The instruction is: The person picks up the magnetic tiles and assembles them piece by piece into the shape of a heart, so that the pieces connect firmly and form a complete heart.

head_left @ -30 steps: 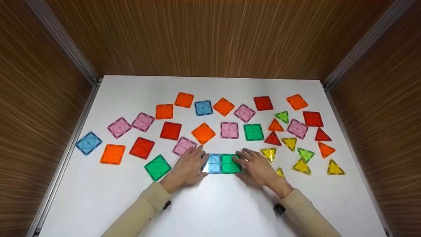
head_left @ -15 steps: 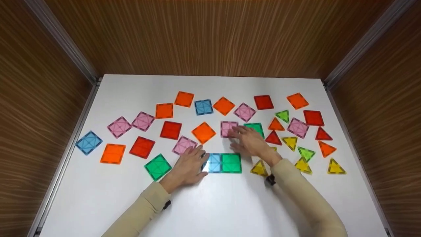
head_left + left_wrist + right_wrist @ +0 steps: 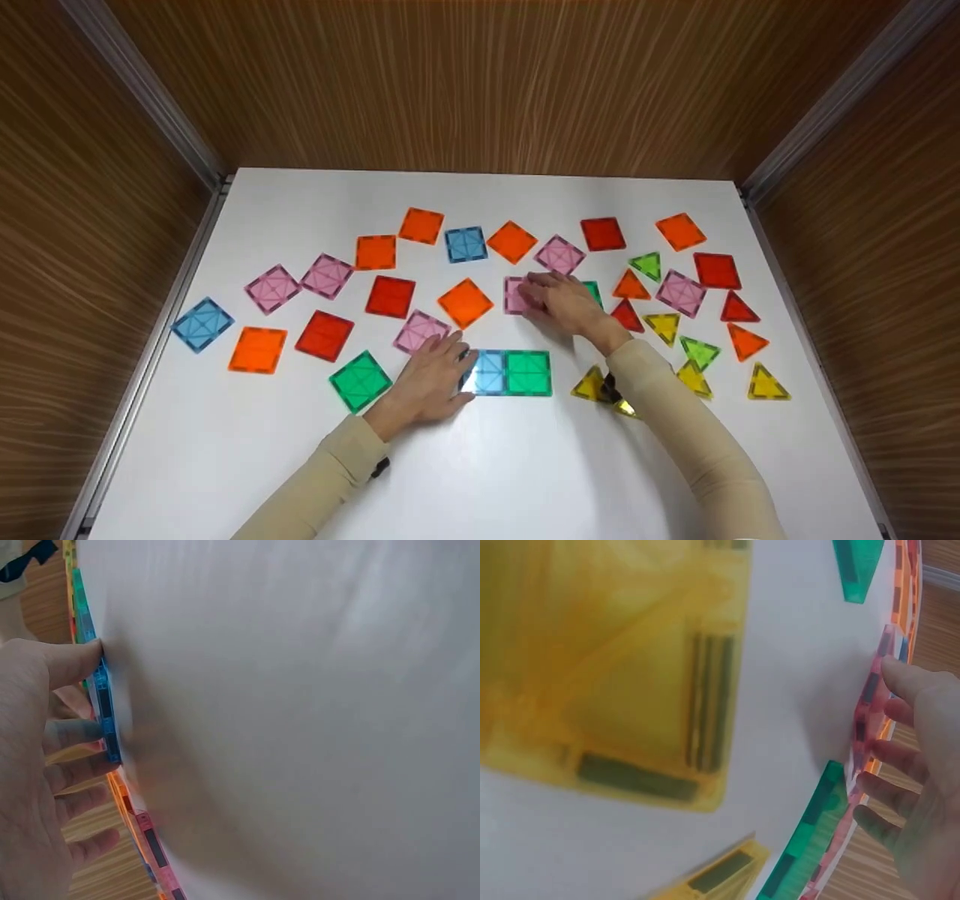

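Blue square tile (image 3: 490, 373) on the desk (image 3: 480, 472), green square tile (image 3: 529, 373) against its three o'clock edge.
Left hand (image 3: 430, 380), fingers spread, touches blue's nine o'clock side; towards one o'clock, the right hand (image 3: 568, 305) partly covers a pink square tile (image 3: 514, 295) (gripped or merely touched, I cannot tell).

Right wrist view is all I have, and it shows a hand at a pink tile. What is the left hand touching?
Observer: The left hand touches a blue square tile.
Operator: Does anything lie against that tile?
Observer: Yes, a green square tile lies edge to edge with it, on its right in the head view.
Operator: And which tile lies farthest left?
Observer: A second blue square tile, set askew near the left edge of the table.
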`<state>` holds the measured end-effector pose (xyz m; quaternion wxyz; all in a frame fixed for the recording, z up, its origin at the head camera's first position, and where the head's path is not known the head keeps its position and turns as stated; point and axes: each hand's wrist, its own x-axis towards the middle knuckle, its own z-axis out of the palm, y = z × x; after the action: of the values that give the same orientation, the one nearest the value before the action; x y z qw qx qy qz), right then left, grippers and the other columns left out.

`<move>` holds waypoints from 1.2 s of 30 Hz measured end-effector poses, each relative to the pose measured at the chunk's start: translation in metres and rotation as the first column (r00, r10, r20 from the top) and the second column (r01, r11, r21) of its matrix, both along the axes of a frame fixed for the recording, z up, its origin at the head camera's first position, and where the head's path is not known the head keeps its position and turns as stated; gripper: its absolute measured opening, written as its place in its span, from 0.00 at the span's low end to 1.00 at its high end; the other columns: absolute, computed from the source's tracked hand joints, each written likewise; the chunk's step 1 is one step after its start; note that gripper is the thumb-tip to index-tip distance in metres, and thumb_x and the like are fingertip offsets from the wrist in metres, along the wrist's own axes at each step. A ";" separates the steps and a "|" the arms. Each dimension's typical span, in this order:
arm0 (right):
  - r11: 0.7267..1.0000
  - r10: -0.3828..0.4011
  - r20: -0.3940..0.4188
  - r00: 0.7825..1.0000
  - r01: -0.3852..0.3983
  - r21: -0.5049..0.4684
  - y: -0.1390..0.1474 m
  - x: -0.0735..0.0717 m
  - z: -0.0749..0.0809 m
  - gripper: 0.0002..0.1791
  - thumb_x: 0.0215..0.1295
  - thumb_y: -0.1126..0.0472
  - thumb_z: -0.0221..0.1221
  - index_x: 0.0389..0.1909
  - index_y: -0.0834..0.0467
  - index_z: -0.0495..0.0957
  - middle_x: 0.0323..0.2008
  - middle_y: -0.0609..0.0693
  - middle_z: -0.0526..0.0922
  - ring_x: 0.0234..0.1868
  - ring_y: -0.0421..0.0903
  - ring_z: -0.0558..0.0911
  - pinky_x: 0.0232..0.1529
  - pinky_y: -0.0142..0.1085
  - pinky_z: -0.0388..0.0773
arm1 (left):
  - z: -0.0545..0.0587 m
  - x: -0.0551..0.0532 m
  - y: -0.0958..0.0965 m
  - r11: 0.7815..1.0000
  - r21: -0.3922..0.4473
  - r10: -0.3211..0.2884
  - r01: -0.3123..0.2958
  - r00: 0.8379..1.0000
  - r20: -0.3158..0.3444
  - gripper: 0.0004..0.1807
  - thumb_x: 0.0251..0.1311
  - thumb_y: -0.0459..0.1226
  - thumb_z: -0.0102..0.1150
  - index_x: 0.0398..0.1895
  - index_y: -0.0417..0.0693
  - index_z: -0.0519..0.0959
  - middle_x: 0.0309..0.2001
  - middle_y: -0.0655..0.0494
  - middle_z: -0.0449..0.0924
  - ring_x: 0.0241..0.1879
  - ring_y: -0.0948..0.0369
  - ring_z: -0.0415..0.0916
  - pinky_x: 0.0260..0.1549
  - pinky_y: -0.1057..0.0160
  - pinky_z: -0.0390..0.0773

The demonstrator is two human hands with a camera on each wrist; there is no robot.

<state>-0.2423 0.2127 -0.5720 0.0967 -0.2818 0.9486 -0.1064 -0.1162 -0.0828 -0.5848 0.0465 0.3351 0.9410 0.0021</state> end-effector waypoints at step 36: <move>0.999 0.041 -0.010 0.999 -0.041 0.000 0.015 0.077 0.001 0.32 0.75 0.42 0.61 0.75 0.49 0.73 0.80 0.57 0.67 0.78 0.66 0.68 0.77 0.66 0.65 | 0.010 -0.018 -0.003 0.983 0.161 0.065 -0.089 0.987 0.145 0.41 0.73 0.62 0.54 0.81 0.51 0.65 0.79 0.46 0.67 0.81 0.47 0.59 0.81 0.42 0.59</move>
<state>-0.1649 0.2274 -0.5708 0.0939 -0.3018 0.9431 -0.1031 -0.1345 -0.0860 -0.5744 0.0840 0.3002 0.9443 0.1060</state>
